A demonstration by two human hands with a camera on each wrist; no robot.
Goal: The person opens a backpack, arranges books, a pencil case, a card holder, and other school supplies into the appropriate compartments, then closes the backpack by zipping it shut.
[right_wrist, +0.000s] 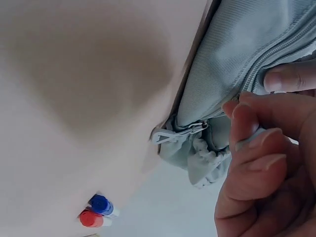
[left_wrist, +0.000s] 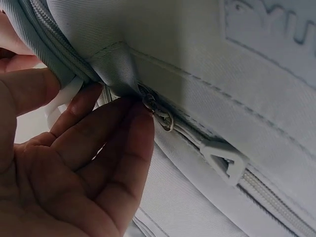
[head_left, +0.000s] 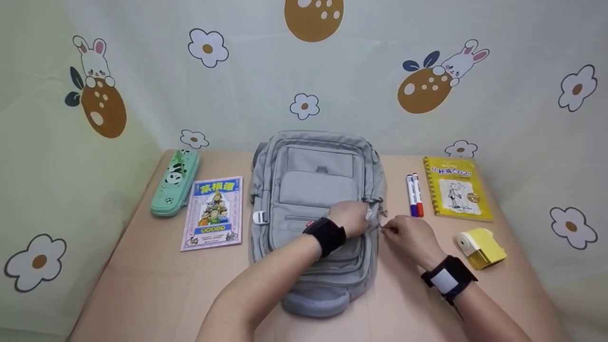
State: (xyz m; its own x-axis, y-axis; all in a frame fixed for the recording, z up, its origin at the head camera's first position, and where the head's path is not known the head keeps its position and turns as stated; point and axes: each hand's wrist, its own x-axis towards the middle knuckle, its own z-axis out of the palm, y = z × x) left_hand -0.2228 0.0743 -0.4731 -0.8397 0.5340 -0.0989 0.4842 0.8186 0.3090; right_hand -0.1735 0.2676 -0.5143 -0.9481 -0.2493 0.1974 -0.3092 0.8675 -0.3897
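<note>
Backpack [head_left: 316,199] between book [head_left: 213,213] and markers [head_left: 414,194]; left hand [head_left: 354,217] rests relaxed, right hand [head_left: 409,236] pinches zipper pull [head_left: 381,227].

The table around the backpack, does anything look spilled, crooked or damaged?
Nothing stands out. The grey backpack lies flat, with the pencil case and comic book on one side and the two markers, yellow notebook and yellow sharpener on the other, all laid out neatly. Both hands work at its side zipper.

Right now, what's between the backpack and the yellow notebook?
Two marker pens, one blue-capped, one red-capped, lie side by side on the table between the grey backpack and yellow spiral notebook, per the head view.
</note>
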